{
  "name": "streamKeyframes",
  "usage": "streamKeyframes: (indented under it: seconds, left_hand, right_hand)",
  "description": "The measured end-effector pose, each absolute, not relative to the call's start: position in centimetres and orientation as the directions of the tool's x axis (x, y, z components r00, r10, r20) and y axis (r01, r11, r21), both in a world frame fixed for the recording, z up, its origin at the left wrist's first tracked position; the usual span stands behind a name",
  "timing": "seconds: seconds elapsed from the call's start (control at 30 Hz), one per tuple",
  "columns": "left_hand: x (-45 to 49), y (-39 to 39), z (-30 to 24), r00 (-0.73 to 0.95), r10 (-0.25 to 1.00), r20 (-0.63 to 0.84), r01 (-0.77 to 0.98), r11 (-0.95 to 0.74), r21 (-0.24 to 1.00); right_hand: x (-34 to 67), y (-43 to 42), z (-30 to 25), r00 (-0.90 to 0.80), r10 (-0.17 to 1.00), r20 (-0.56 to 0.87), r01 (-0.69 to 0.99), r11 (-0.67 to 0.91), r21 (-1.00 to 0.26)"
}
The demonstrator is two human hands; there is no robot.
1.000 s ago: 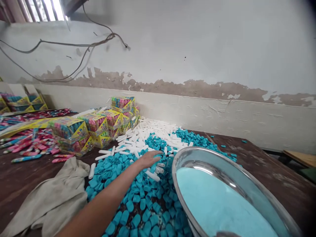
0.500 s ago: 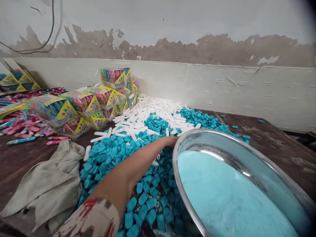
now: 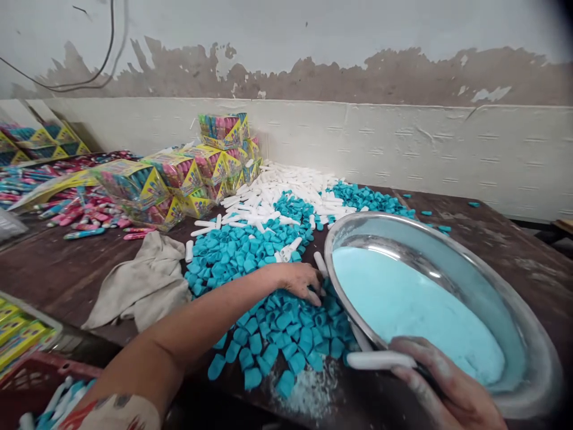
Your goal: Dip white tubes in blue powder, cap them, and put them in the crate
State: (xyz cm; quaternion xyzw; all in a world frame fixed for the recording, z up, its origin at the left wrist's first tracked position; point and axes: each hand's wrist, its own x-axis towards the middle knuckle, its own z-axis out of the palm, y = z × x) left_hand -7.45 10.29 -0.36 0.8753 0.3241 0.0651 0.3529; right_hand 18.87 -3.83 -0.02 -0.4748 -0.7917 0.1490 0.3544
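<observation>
Spreading left of the round, shiny steel basin (image 3: 474, 272), small teal plastic caps (image 3: 289, 322) covered part of the scuffed dark-brown table (image 3: 514, 239), while white plastic tubes (image 3: 290, 179) lay heaped beyond it to the left. Just beside the basin's left rim, the left hand (image 3: 302, 280) bent over the caps, fingers curled; whether they gripped anything could not be told. At the basin's near rim, the right hand's (image 3: 452, 382) fingers were clamped on a single white tube (image 3: 376, 360). Behind the basin, the pale wall (image 3: 358, 30) peeled to grey-brown above cream sheeting (image 3: 380, 143).

The basin (image 3: 405, 255) is glossy metal, the blue caps (image 3: 283, 321) matt plastic.
</observation>
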Motion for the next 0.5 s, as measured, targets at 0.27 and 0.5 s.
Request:
streamKeyframes:
  seconds: [0.27, 0.5]
  left_hand:
    - [-13.9, 0.0, 1.9, 0.689, 0.725, 0.013, 0.645, -0.622, 0.444]
    - [-13.3, -9.7, -3.6, 0.438, 0.889, 0.131, 0.864, -0.457, 0.212]
  right_hand:
    - [18.6, -6.0, 0.6, -0.227, 0.863, 0.451, 0.582, 0.492, -0.648]
    - [15.1, -6.3, 0.0, -0.402, 0.739, 0.54, 0.509, 0.671, -0.539]
